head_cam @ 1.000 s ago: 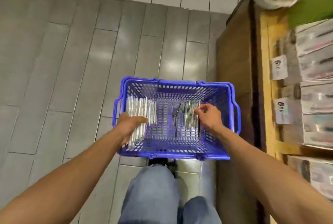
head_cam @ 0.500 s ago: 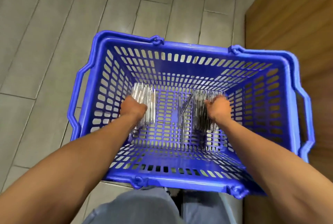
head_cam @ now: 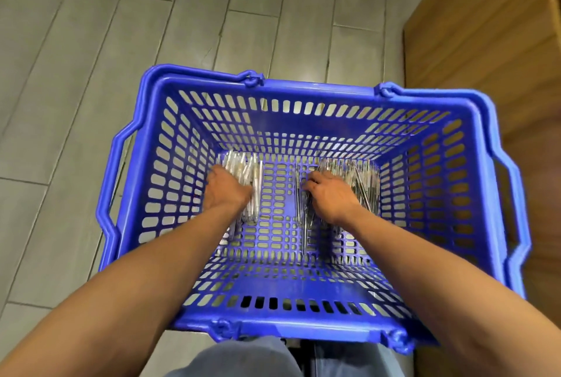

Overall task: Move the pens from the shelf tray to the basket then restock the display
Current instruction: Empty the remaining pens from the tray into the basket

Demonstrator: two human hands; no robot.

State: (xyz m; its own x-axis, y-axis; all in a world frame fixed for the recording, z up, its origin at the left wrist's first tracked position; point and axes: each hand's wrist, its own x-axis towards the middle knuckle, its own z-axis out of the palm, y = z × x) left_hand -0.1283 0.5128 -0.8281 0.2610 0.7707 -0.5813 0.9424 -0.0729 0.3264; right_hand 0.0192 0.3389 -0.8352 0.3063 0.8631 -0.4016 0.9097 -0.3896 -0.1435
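Observation:
A blue plastic basket [head_cam: 318, 87] stands on the floor in front of me, and both my hands reach down to its bottom. My left hand [head_cam: 226, 191] curls round a bunch of clear pens [head_cam: 243, 165] lying at the bottom left. My right hand [head_cam: 331, 199] curls over a bunch of darker pens [head_cam: 362, 174] at the bottom right. A few single pens [head_cam: 299, 197] lie loose just left of my right hand. The fingertips of both hands are hidden under the pens.
The basket sits on a grey tiled floor [head_cam: 121, 42]. A wooden shelf side [head_cam: 485, 27] rises close to the basket's right. My knees in blue jeans [head_cam: 258, 358] are just behind the basket's near rim.
My head has come down closer to the basket, and the shelf trays have left the view. Both hands have sunk with their pen bunches to the basket's bottom.

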